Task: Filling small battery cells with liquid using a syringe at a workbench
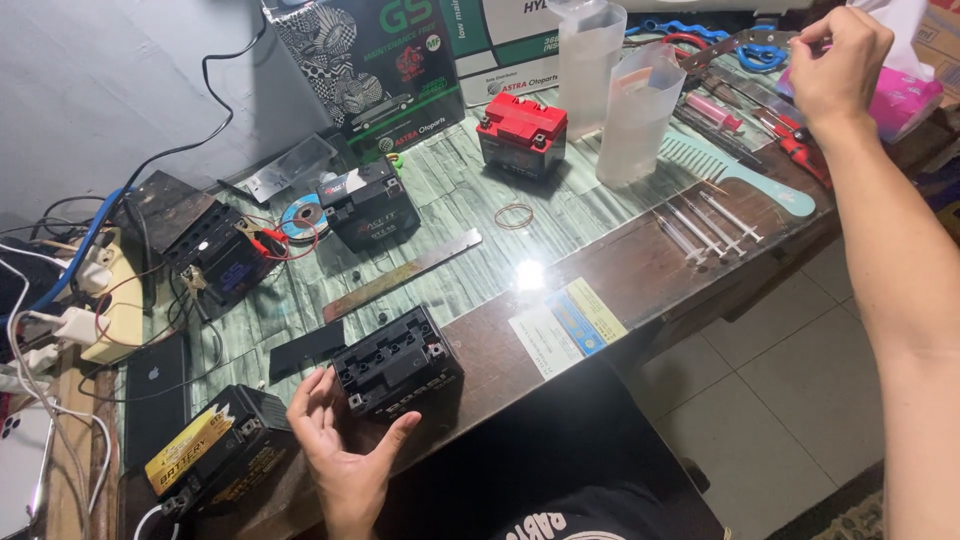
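**Open left hand beside a black battery, right hand pinching a tissue at the far corner**

The wooden table (640,270) runs out of view at the left and far edges, and its glass-covered middle shows a glare spot. Cardboard boxes (370,60) along the far edge are cut off at the top. Two cloudy plastic containers (625,95) stand near them, the taller one also cropped.

The open-topped black battery (397,363) sits at the near edge, its caps off; the cells inside are too dark to read. A black-and-yellow battery (215,450) lies at the near left corner, partly over the edge. Further in are a wired black battery (215,262), a small black battery (368,203) and a red-topped battery (522,133).

The left hand (340,440) is spread wide, palm up, fingers apart and holding nothing; its fingertips are just beside the open battery's near side, contact unclear. The right hand (838,60) reaches to the far right corner, thumb and fingers pinched together on a white tissue (900,25) from a pink pack (905,100); the tissue is cropped.

Bare wood lies between the open battery and four syringes (705,228) near the right edge; a paper card (567,325) lies at the near edge.
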